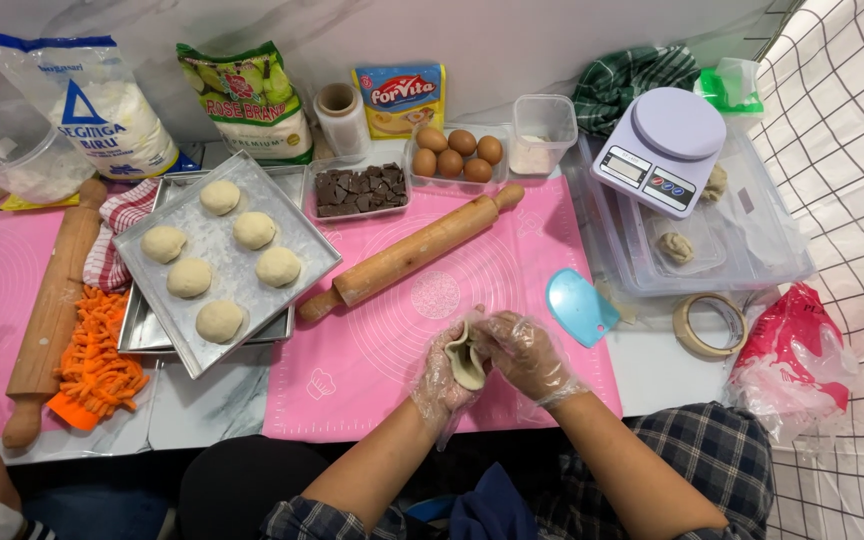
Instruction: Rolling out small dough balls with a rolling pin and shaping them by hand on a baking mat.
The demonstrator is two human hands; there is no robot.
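Both gloved hands work one dough piece (468,358) over the pink mat (372,360). Left hand (439,380) cups it from below, grip clamped on the dough; right hand (524,352) pinches its top edge, grip clamped too. Rolling pin (412,252) beyond the grip, blue scraper (579,306) just right, tray (292,225) of dough balls (220,262) far left.

Thin clear plastic gloves crinkle over both hands (492,360), soft matt pale dough (467,362) between them; smooth pink silicone mat (372,350), dull metal tray (222,255), wooden rolling pin (412,252).
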